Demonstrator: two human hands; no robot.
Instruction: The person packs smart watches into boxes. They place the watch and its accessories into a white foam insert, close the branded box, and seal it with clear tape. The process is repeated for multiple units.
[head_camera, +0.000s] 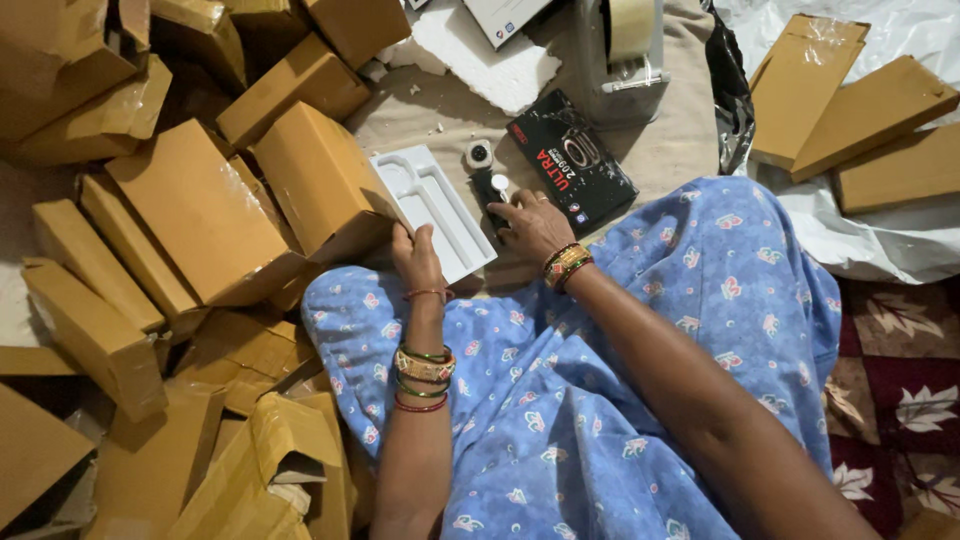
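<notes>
Left hand (415, 255) grips white moulded tray (432, 208) (several recessed compartments).

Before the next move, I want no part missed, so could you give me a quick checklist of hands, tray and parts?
1. Left hand steadies white moulded tray at its near edge: ok.
2. Right hand rests on the small dark device: ok.
3. Tray compartments look empty: ok.
4. Small round camera-like part lies loose on the cloth beside the tray: ok.
5. Black product box lies within reach: ok.
6. Right grip closed on the device: cannot tell.
</notes>
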